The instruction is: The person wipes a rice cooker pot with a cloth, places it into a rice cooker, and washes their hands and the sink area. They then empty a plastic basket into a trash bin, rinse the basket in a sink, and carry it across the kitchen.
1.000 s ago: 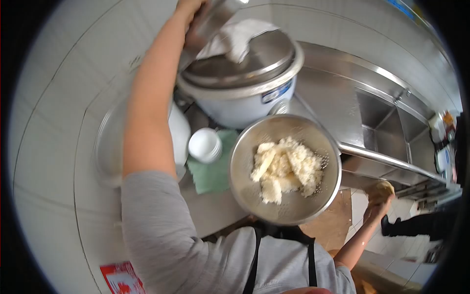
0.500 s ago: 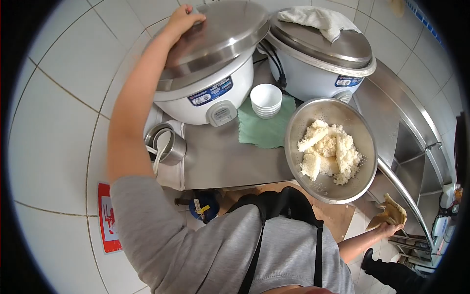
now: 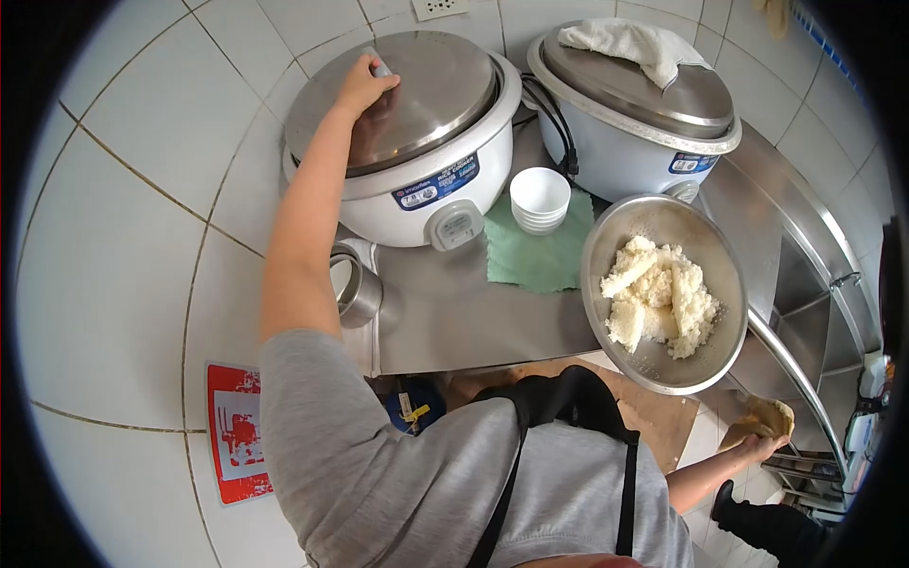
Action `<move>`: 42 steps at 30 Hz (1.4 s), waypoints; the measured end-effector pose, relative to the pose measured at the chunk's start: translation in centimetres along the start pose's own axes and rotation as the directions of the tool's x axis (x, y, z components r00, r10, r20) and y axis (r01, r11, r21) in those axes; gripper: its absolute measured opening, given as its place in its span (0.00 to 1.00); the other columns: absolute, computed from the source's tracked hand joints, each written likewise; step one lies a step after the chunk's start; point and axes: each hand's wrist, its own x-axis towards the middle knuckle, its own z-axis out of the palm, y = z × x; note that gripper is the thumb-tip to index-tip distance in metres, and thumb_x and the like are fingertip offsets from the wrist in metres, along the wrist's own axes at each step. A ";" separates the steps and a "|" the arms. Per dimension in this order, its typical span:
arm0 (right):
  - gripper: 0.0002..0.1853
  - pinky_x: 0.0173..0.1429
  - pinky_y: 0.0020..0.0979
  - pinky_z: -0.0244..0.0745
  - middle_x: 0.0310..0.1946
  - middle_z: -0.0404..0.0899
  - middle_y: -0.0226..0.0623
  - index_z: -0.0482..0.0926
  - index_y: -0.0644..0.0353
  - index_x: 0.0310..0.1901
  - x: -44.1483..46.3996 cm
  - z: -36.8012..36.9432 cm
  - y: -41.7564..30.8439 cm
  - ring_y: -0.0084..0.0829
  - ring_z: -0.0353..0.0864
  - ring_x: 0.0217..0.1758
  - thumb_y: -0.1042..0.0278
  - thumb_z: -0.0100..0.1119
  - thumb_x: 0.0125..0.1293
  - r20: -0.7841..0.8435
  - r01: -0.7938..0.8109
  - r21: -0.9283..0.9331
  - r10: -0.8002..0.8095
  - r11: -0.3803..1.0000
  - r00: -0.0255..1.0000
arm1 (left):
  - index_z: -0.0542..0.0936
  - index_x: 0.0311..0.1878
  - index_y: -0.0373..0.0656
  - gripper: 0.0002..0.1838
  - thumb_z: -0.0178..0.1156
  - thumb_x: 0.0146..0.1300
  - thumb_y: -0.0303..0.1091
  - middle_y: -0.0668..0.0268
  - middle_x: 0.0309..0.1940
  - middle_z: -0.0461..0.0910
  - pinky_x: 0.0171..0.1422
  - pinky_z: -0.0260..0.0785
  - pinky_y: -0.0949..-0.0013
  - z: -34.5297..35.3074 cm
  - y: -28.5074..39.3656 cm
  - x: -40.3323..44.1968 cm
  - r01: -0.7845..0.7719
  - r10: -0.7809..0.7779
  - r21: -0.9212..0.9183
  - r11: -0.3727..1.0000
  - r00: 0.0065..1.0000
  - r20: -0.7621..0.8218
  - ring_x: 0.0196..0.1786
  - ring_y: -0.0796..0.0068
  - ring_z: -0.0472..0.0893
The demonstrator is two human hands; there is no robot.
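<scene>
On the steel counter (image 3: 454,322), against the tiled wall, stands the left cooker (image 3: 379,220), its lid (image 3: 431,104) lying on top with a dark gap showing along the right edge. The left hand (image 3: 362,88) is over the lid, its fingers curled round the handle (image 3: 381,68). The right hand (image 3: 760,446), low on the far right, has its fingers on what looks like a tan cloth (image 3: 765,417); it is small and near the edge of view, so I cannot tell how tightly they close.

Between the hands is a perforated bowl (image 3: 708,232), tilted towards the person, with clumped rice (image 3: 668,298) in it. Behind it stands the right cooker (image 3: 606,147), a towel (image 3: 630,43) draped over its top. Stacked white cups (image 3: 540,197) sit upright on a green cloth (image 3: 530,263), just left of the bowl. A steel pot (image 3: 365,301) stands near the left forearm, partly hidden by it.
</scene>
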 end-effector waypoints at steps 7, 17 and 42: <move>0.24 0.55 0.49 0.69 0.51 0.67 0.48 0.64 0.63 0.51 0.1 0.3 -0.7 0.47 0.70 0.53 0.51 0.26 0.69 0.079 0.035 0.012 -0.036 0.999 0.996 | 0.69 0.46 0.38 0.27 0.64 0.42 0.38 0.56 0.42 0.73 0.50 0.62 0.68 -0.4 1.8 0.1 0.062 -0.062 0.012 0.998 0.998 0.007 0.45 0.66 0.71; 0.24 0.51 0.43 0.73 0.50 0.70 0.44 0.66 0.61 0.54 4.8 6.3 -1.5 0.41 0.73 0.50 0.53 0.49 0.62 0.596 -0.027 0.255 -0.135 0.967 0.791 | 0.74 0.46 0.45 0.21 0.60 0.47 0.39 0.56 0.40 0.76 0.46 0.66 0.66 -0.4 4.6 1.0 -0.066 0.022 0.531 0.845 0.996 0.088 0.44 0.65 0.75; 0.30 0.47 0.33 0.68 0.46 0.73 0.38 0.70 0.59 0.54 1.4 29.6 2.7 0.32 0.72 0.48 0.41 0.47 0.60 0.792 0.537 -0.603 0.524 0.590 0.314 | 0.68 0.29 0.36 0.04 0.45 0.56 0.25 0.69 0.15 0.67 0.28 0.70 0.66 15.4 18.6 -1.7 0.505 -0.120 -0.782 0.366 0.859 0.498 0.15 0.75 0.66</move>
